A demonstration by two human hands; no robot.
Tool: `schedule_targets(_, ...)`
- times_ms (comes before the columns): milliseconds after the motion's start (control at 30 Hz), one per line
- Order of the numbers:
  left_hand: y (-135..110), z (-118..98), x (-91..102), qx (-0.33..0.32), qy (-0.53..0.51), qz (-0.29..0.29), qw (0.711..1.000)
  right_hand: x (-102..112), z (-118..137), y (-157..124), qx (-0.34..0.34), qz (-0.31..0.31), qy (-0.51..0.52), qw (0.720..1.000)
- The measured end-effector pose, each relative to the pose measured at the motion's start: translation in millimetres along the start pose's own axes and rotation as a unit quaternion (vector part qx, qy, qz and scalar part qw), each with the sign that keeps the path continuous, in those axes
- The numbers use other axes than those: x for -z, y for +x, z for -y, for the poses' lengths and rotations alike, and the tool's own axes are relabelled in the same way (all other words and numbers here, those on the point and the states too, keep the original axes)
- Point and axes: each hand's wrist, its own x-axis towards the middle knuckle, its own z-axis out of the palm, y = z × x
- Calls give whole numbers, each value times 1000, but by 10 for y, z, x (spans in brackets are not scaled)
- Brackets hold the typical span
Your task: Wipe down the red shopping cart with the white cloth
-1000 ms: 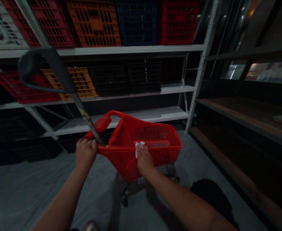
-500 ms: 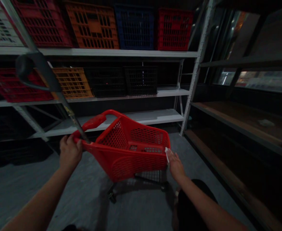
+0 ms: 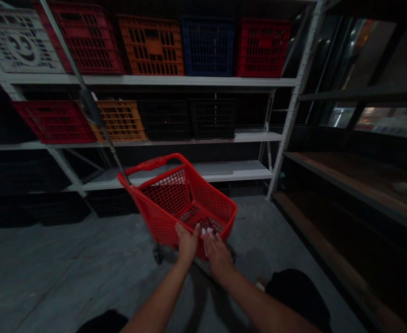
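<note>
Gripping the near top edge of a red cart, the left hand curls its fingers over it. Just beside it, the right hand holds a crumpled white cloth against the same edge, its fingers close together. The cart stands on the grey floor, in front of white shelves. A long pole sticks up by the cart's handle. Behind, an orange crate sits next to a blue crate.
</note>
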Motion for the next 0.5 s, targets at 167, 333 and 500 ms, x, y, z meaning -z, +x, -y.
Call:
schedule_targets(167,95,155,63,15,-6,-13,1000,94,-613,48,-1,9,-23,1000)
schedule_targets(333,259,278,140,1,-15,-17,1000,-38,-703,182,-49,-45,-2,998)
schedule_targets(500,367,363,152,-15,-32,-24,999,-297,366,209,4,-65,56,996)
